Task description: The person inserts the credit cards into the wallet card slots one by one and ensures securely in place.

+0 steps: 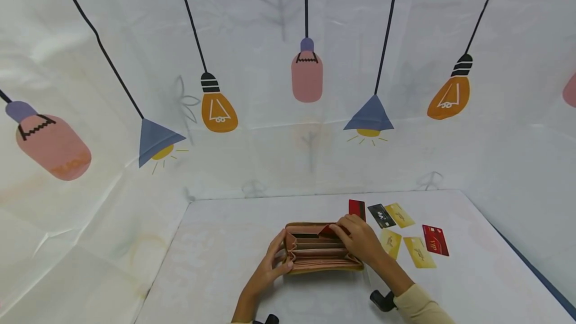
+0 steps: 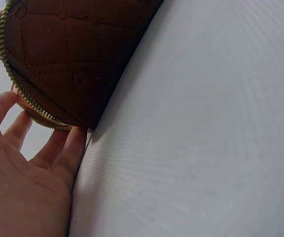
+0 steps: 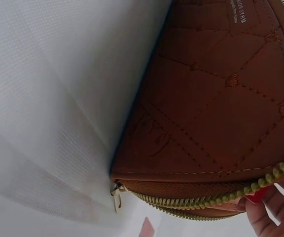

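Note:
A brown quilted zip wallet stands unzipped on the white table, its pink-brown compartments facing up. My left hand grips its left end, thumb at the near corner and fingers toward the far side. In the left wrist view, fingertips touch the brass zip edge. At the far right of the wallet, my right hand pinches a red card, which sits partly inside the rear compartment. A bit of that red card shows beside the fingers in the right wrist view, past the zip teeth.
Right of the wallet lie several loose cards: a red one behind my right hand, a black one, a yellow one, two more yellow ones nearer, and a red VIP card. A white sheet printed with lamps hangs behind the table.

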